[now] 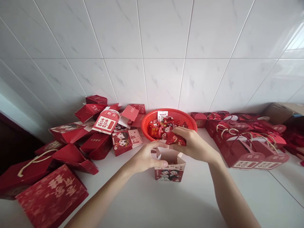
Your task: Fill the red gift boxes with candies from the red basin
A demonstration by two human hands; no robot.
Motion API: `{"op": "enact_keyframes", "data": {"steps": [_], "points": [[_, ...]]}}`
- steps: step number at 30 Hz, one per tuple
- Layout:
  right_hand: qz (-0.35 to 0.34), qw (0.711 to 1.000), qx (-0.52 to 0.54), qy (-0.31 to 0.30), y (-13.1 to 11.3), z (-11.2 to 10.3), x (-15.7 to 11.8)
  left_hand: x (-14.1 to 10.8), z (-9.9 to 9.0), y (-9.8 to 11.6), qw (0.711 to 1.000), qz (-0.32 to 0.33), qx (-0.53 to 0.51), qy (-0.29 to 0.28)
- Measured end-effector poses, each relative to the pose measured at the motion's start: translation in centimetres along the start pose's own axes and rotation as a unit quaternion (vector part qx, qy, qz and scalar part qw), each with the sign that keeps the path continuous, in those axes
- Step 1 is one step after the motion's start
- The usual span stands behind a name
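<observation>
A small red-and-white gift box (168,175), printed with a cartoon couple, stands upright on the white tabletop with its top open. My left hand (149,159) grips it at the upper left, thumb across the front edge and fingers behind. Just above and behind the opening, my right hand (195,142) is closed around red-wrapped candy (175,139); how many pieces it holds I cannot tell. Right behind sits an orange-red plastic basket (191,121) with more red candy packets (156,129) in it and a small white card (162,116). The box's inside is mostly hidden.
On the left lies a loose heap of red boxes (96,145), some with flaps up. Closed boxes with cord handles (247,152) stand in rows on the right, near a brown cardboard box (285,110). A tiled wall (163,79) borders the table's back.
</observation>
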State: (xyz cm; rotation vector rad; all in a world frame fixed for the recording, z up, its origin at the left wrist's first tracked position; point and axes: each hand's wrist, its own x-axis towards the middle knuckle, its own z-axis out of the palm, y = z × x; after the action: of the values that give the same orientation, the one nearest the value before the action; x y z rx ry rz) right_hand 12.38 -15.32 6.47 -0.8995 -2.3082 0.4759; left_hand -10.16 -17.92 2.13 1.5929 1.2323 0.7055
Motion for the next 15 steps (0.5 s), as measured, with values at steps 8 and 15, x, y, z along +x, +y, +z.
{"op": "enact_keyframes", "data": {"steps": [8,15], "points": [[0.027,0.99,0.036,-0.134,-0.3,0.7,0.1,0.3,-0.2,-0.1,0.998,0.046,-0.005,-0.032],[0.004,0.994,0.102,-0.036,-0.2,1.5,0.4,0.1,-0.1,-0.2,0.999,0.018,-0.002,-0.027]]}}
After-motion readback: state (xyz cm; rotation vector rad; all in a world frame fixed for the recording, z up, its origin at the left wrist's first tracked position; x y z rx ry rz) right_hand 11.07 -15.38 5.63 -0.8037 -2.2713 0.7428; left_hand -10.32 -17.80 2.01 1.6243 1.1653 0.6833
